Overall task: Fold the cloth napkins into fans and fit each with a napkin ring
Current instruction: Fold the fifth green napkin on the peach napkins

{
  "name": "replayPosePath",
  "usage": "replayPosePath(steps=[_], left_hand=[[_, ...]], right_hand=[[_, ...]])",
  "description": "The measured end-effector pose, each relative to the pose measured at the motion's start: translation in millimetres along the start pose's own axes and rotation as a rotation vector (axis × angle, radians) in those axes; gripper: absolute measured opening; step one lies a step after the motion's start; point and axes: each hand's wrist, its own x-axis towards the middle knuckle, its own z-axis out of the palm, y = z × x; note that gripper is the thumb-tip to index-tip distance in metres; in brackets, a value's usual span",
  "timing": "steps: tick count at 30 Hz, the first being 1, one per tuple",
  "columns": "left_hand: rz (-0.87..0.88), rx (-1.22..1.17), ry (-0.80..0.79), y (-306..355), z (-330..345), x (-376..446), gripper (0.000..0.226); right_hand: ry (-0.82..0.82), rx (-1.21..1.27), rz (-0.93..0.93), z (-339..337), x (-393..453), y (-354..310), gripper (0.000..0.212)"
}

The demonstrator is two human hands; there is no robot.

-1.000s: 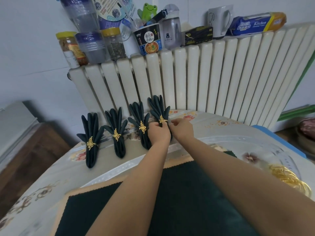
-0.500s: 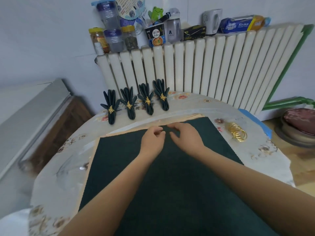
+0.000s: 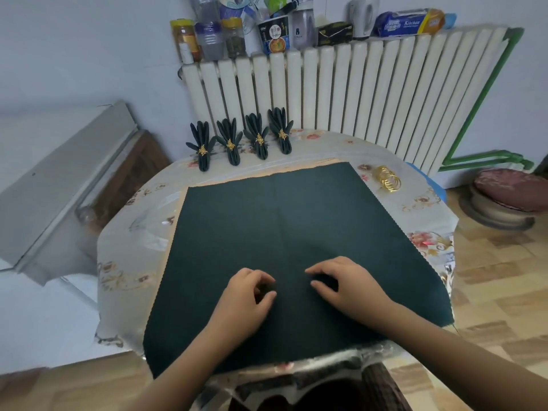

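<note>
A large dark green napkin (image 3: pixel 296 226) lies spread flat on the round table (image 3: pixel 127 262), with one crease running down its middle. My left hand (image 3: pixel 249 298) and my right hand (image 3: pixel 344 283) rest side by side on its near middle. Their fingers are curled with the tips on the cloth, and no fold is lifted. Several finished fan napkins (image 3: pixel 258 140), each with a gold ring, stand in a row at the table's far edge. A heap of loose gold napkin rings (image 3: pixel 387 179) lies at the far right, beyond the cloth's corner.
A white radiator (image 3: pixel 355 99) stands behind the table, with jars, a cup and boxes (image 3: pixel 272 34) on top. A grey cabinet (image 3: pixel 59 179) is at the left and a cushioned stool (image 3: pixel 510 194) at the right. A dark chair back (image 3: pixel 326 390) shows below the table's near edge.
Both hands let go of the rightmost fan napkin and drew back from the far edge to the near middle of the flat cloth. The camera pulled back and now shows the whole table.
</note>
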Motion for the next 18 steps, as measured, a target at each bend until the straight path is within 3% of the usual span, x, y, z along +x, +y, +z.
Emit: replayPosePath(steps=[2,6,10,15,18], left_hand=[[0.016,0.007,-0.04,-6,-2,-15,0.014],[0.041,0.033,-0.15,-12,-5,-33,0.026],[0.044,0.019,-0.199,-13,-5,-42,0.028],[0.056,-0.026,-0.255,-11,-8,-44,0.016],[0.042,-0.048,-0.276,-9,-10,-45,0.011]], right_hand=[[-0.024,-0.03,-0.058,5,-15,0,0.023],[-0.16,-0.059,-0.135,4,-35,-2,0.039],[-0.311,0.0,-0.117,-4,-52,-3,0.049],[-0.276,0.088,-0.101,-2,-56,-7,0.014],[-0.245,0.104,-0.111,2,-57,-8,0.016]])
